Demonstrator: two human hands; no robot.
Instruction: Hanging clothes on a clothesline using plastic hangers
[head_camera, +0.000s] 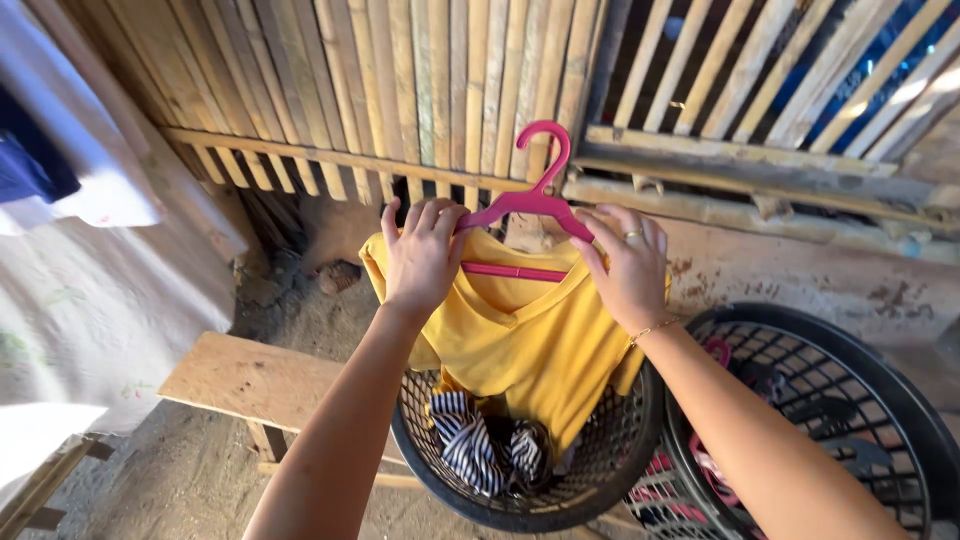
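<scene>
Both hands hold a yellow shirt (530, 340) on a pink hanger (530, 200) in front of a bamboo wall (400, 90). The left hand (422, 258) has its fingers closed over the shirt's shoulder at the hanger's left arm. The right hand (628, 268), wearing 1 ring and a bracelet, has its fingers gripping the shirt at the hanger's right arm. The shirt hangs above a black basket (520, 500), its hem reaching in beside a striped cloth (470, 445). That basket stands at the right end of a wooden worktop (250, 380). A second black basket (860, 400) touches it on the right.
</scene>
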